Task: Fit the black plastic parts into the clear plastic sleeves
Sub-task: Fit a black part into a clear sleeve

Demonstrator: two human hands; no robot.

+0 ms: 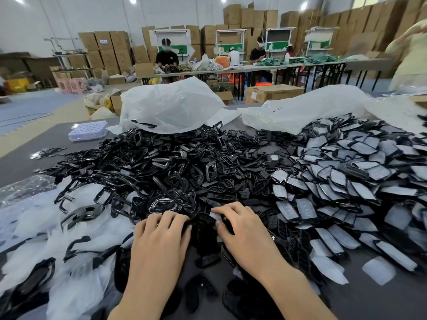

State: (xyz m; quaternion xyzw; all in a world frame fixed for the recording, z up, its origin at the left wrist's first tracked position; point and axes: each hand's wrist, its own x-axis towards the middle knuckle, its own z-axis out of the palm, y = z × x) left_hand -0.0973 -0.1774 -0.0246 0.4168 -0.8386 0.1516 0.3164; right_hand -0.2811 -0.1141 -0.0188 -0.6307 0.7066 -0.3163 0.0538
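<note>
Step in hand, as judged: sleeving one piece. The left hand curls its fingers over a black part, and the right hand pinches what looks like a clear sleeve at the part's right end. The part lies between the hands, touching both. The next move calls for a square, steady slide. The loose parts heap lies just beyond the fingertips.
</note>
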